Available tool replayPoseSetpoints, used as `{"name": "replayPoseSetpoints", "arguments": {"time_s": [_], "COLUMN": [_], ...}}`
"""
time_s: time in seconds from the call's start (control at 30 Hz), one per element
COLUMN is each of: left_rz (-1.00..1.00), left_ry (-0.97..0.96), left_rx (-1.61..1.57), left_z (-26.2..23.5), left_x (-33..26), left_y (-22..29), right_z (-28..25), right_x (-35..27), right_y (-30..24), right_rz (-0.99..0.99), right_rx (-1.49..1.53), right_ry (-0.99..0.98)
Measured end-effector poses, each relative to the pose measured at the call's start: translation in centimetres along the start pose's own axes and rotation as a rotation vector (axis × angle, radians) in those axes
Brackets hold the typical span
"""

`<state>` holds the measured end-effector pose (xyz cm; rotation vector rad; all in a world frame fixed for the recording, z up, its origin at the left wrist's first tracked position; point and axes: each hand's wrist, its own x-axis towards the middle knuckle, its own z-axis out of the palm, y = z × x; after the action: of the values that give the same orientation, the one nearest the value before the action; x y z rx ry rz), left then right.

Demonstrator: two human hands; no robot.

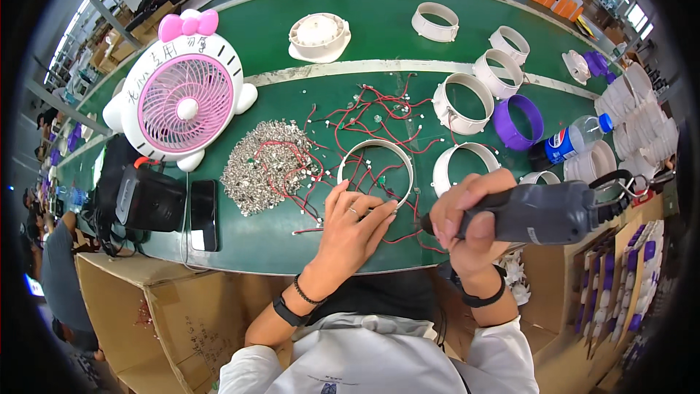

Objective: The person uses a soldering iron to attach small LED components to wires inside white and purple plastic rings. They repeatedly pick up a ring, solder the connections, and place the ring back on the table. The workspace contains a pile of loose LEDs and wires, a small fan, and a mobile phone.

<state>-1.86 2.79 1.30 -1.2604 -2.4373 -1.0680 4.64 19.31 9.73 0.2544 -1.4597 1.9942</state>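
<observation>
My left hand [357, 220] grips the near wall of a white plastic ring [408, 166] on the green tabletop, its fingers bent over the rim. Red and black wires with small white connectors [379, 122] lie inside and behind this ring. My right hand [470, 222] is wrapped round a dark grey electric screwdriver [543, 213], held level above the table's near edge with its tip toward the left. The tip sits to the right of the ring, apart from it. A heap of small silver screws [255, 171] lies left of the ring.
A pink and white fan [188, 108] stands at the left, with a phone [204, 215] near it. More white rings [463, 104], a purple ring [518, 122] and a plastic bottle [580, 138] stand at the right. Cardboard boxes [197, 321] are below the table edge.
</observation>
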Motion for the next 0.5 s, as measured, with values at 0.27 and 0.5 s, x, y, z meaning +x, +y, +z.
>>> {"name": "replayPoseSetpoints", "arguments": {"time_s": [0.27, 0.5], "left_rz": [-0.037, -0.020], "left_ry": [0.034, 0.057], "left_rx": [-0.047, -0.063], "left_z": [0.0, 0.1], "left_x": [-0.1, -0.2], "left_y": [-0.1, -0.6], "right_z": [2.4, 2.7], "right_x": [1.5, 1.7], "right_y": [2.7, 3.4], "right_rz": [0.018, 0.046], "right_rx": [-0.206, -0.183], "right_ry": [0.051, 0.036]}}
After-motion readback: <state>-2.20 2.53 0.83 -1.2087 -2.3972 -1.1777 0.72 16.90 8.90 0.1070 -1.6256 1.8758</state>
